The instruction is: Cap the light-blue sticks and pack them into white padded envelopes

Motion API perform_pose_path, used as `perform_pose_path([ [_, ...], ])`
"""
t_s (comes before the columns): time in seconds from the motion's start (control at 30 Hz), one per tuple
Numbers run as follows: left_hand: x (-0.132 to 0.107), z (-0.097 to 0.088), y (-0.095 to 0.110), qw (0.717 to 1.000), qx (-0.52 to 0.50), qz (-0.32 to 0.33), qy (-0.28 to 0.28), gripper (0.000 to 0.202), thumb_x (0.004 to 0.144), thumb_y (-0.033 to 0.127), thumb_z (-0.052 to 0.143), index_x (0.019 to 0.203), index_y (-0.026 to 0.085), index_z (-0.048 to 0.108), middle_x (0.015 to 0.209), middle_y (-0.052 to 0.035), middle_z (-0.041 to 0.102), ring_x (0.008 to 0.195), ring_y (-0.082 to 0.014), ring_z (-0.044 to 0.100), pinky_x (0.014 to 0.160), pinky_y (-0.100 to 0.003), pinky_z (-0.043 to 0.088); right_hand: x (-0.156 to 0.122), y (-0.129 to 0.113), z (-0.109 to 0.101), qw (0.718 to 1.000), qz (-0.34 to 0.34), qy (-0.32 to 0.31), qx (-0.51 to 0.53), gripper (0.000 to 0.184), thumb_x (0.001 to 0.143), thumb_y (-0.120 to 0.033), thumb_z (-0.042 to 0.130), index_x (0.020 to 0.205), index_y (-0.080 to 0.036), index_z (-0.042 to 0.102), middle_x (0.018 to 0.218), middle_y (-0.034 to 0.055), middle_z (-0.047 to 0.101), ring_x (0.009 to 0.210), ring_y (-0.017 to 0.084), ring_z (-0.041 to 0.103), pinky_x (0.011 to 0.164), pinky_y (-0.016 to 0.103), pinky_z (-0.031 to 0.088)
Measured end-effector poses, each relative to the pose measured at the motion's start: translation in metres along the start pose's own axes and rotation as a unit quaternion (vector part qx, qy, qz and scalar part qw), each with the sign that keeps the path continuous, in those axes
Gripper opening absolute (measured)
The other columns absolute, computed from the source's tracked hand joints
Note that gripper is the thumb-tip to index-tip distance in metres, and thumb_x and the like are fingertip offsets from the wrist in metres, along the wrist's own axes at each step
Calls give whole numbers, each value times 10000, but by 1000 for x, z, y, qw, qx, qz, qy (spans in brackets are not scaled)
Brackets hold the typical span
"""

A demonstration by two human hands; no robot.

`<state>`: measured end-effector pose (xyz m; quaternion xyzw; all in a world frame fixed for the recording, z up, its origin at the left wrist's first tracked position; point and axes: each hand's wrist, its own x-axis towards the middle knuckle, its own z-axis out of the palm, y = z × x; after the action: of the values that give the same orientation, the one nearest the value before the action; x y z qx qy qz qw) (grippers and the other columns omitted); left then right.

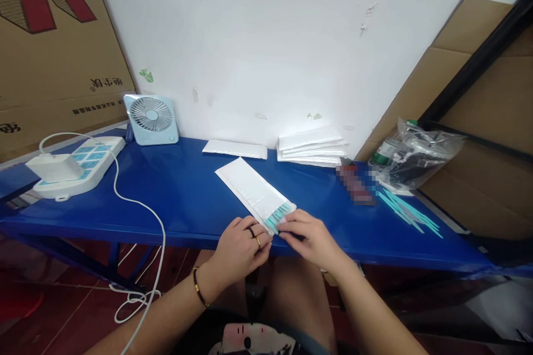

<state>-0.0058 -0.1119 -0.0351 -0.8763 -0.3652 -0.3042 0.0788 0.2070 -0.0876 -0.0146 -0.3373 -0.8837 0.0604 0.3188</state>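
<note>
"Envelope (252,184) first: where does it lie?"

"On the blue table (166,199), slanting from far left to near right, its open mouth close to the near edge. Teal sticks (278,214) show in that mouth."

"And the fingers?"

"The left hand (245,245) curls round the near corner of the mouth, apparently pinching it. The right hand (307,234) has thumb and fingers bent at the stick ends; whether they grip or merely press, I can't tell."

"What could go wrong?"

"If the left pinch slackened, I'd expect the mouth to sag and a stick end to snag its rim. Uneven pressure from the right might crease the paper or fan the sticks. With the mouth so near the edge, a loose one could drop off."
</note>
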Motion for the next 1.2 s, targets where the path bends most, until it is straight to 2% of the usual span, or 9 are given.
perform_pose_path([
  [0.1, 2, -3, 1, 1000, -5, -7, -12, 122, 848, 214, 519, 887, 224, 634, 824, -22, 649, 876, -185, 540, 709, -335, 398, 3, 21, -17, 997, 17, -5, -71, 289, 852, -112, 478, 1061, -223, 643, 1042, 91, 614, 951, 203, 582, 798, 362, 517],
  [0.23, 6, -5, 1, 998, -16, -49, -36, 118, 821, 262, 560, 912, 226, 625, 884, -28, 643, 880, -198, 545, 712, -346, 415, 13, 47, -22, 987, -33, -88, -131, 247, 888, -146, 439, 1006, -203, 649, 975, 79, 635, 892, 190, 599, 754, 330, 512],
  [0.37, 13, -8, -2, 996, 0, -82, -35, 158, 793, 359, 608, 893, 237, 619, 910, -27, 647, 887, -220, 558, 694, -353, 427, 25, 45, -25, 983, -57, -103, -141, 232, 922, -191, 401, 949, -194, 632, 887, 71, 640, 826, 178, 598, 726, 303, 486],
  [0.5, 25, -23, -10, 998, 42, -43, 27, 137, 839, 346, 567, 825, 223, 625, 853, -17, 661, 809, -183, 570, 673, -324, 401, 42, 23, -51, 994, -30, -64, -88, 168, 898, -182, 432, 925, -183, 598, 875, 62, 623, 782, 157, 582, 693, 273, 462],
  [0.63, 48, -51, -17, 990, 82, 20, 115, 159, 862, 330, 522, 861, 224, 640, 855, -18, 665, 766, -152, 567, 656, -306, 376, 71, 4, -87, 998, 14, -5, -69, 92, 838, -171, 501, 839, -176, 593, 789, 34, 618, 694, 137, 557, 610, 238, 422],
  [0.73, 68, -70, -20, 980, 110, 34, 162, 219, 847, 399, 524, 885, 217, 640, 859, -35, 661, 771, -161, 568, 673, -303, 386, 93, -5, -107, 996, 53, 17, -76, 74, 807, -197, 539, 805, -170, 608, 686, 5, 598, 586, 113, 519, 537, 221, 381],
  [0.8, 80, -79, -23, 975, 132, 35, 173, 206, 865, 368, 505, 862, 210, 636, 846, -36, 661, 781, -165, 572, 690, -301, 390, 104, -8, -114, 994, 62, 17, -87, 80, 799, -211, 554, 782, -168, 619, 639, -6, 584, 551, 105, 503, 515, 217, 361],
  [0.97, 106, -99, -36, 977, 138, -4, 161, 255, 904, 341, 445, 850, 197, 649, 861, -42, 654, 785, -171, 586, 689, -298, 388, 115, -8, -122, 990, 59, 72, -105, 103, 801, -236, 564, 766, -162, 627, 614, -11, 575, 527, 97, 485, 509, 225, 344],
  [1.2, 145, -124, -56, 979, 35, -82, 186, 305, 881, 411, 474, 831, 170, 654, 776, -30, 622, 725, -167, 568, 669, -296, 402, 126, -13, -142, 981, 47, 152, -108, 150, 840, -291, 555, 812, -155, 613, 731, 19, 616, 590, 105, 536, 566, 257, 402],
])
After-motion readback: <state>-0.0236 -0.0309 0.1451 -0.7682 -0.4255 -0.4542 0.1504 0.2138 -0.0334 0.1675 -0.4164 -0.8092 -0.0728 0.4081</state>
